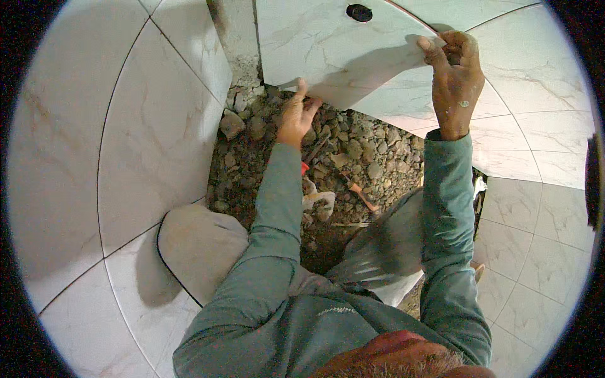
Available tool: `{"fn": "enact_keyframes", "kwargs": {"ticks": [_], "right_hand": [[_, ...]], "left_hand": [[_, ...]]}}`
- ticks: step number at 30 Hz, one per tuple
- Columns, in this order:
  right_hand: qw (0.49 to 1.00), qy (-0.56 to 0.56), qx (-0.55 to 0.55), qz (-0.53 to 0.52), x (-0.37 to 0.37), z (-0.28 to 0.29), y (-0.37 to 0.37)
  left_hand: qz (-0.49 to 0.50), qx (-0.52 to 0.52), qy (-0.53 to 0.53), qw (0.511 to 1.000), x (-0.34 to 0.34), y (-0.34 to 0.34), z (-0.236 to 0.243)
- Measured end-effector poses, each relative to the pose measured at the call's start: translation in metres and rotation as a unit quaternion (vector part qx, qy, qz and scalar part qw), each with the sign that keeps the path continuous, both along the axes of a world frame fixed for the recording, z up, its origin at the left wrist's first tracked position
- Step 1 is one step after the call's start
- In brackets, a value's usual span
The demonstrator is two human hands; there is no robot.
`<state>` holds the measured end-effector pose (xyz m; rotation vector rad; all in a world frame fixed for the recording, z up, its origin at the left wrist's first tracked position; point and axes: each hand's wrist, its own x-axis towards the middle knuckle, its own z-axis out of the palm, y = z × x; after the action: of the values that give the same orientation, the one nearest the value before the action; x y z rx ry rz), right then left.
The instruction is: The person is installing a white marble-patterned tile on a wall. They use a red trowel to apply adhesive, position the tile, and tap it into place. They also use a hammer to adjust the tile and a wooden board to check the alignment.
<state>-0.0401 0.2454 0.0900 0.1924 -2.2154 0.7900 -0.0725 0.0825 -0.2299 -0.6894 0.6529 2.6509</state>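
"Beyond the rubble (375, 151), how do we have the tile (334, 57)?"

"Just past the rubble's far edge, in both hands. Our left hand (297, 120), over that edge, has its grip clamped on the tile's near side, thumb on top. Our right hand (459, 79), beyond the rubble and to its right, pinches the tile's right edge between thumb and fingers."

"What could go wrong for us?"

"Slipping, we'd judge: only fingertips hold a smooth face, so a corner could drop onto the rubble and chip. Lowering it carelessly might trap our fingers, since some curl round the edge. Uneven tilting could knock the set tiles (504, 120) right of the rubble."

"And the dark spot (359, 12), on the side away from the rubble?"

"Hole or disc, we cannot tell. If it is a hole, bending might start a crack there."

"Shall we count?"

"One tile in our grip, one dark spot, two hands. On the rubble, one orange tool (364, 196), one red piece (304, 168) and at least one white scrap (322, 203). Its stones are too many for us; the set tiles run out of view, uncounted."
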Motion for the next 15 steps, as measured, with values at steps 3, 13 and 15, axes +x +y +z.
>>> {"fn": "enact_keyframes", "kwargs": {"ticks": [3,13,15], "right_hand": [[1.0,-0.027,0.003,-0.013,-0.001,0.0,-0.001],[0.997,0.012,0.066,-0.048,-0.001,0.004,-0.004],[0.984,0.019,0.15,-0.089,0.0,0.01,-0.007]], "left_hand": [[-0.009,0.071,0.013,0.997,-0.009,-0.023,-0.031],[-0.038,-0.127,0.017,0.991,-0.006,-0.01,-0.014],[-0.041,-0.17,0.035,0.984,0.005,-0.007,-0.004]]}}
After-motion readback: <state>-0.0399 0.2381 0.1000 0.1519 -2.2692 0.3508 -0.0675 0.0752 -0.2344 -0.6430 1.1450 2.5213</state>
